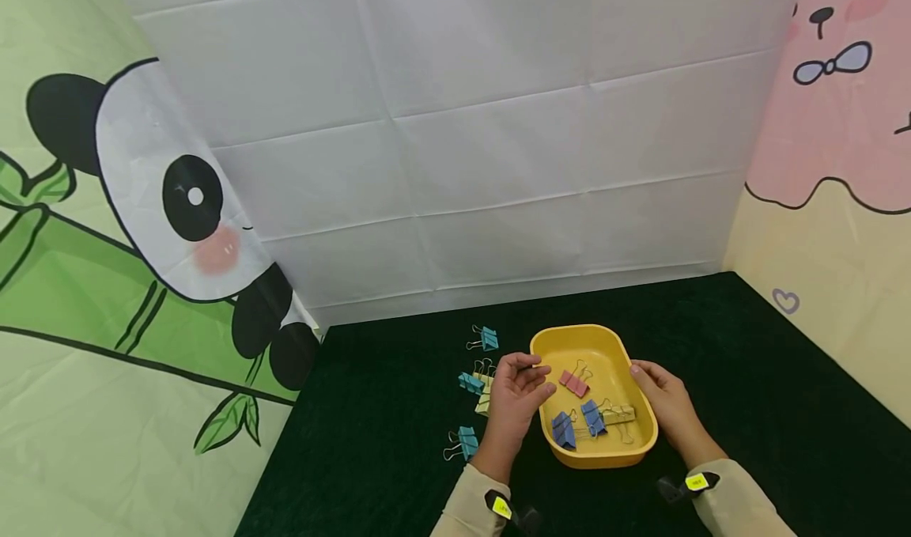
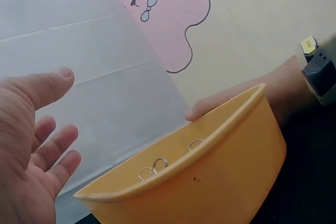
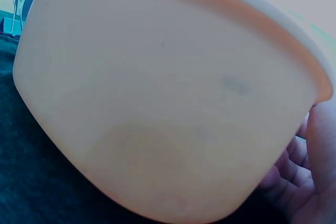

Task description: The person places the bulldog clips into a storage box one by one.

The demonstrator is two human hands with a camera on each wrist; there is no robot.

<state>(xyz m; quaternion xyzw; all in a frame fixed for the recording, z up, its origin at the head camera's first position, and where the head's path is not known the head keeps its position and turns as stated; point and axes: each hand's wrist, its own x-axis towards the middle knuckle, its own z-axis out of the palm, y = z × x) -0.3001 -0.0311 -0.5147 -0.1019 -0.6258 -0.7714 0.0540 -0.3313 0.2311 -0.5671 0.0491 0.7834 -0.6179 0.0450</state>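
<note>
While the person's right-hand grip (image 1: 669,407) is clamped on the right rim of a yellow, round-cornered plastic bin (image 1: 602,462), thumb over the edge and fingers outside, the left-hand grip (image 1: 517,393) hangs beside the bin's left rim with its fingers apart, holding nothing. From where I stand, the right hold seems meant to steady the bin and leave the other hand free.

Inside the bin lie a pink metal binder clip (image 1: 573,383) and, bunched nearer its front wall, two blue metal binder clips (image 1: 564,431) and a pale yellow metal binder clip (image 1: 619,415). Perhaps they gather there because the bin leans that way; I cannot tell whether its base touches the dark green, cloth-covered bench (image 1: 370,418).

Left of the bin, three teal metal binder clips (image 1: 487,338) lie in a loose column, probably handy for the left side, with pale yellow clipwork (image 1: 483,405) partly hidden behind the wrist.
</note>
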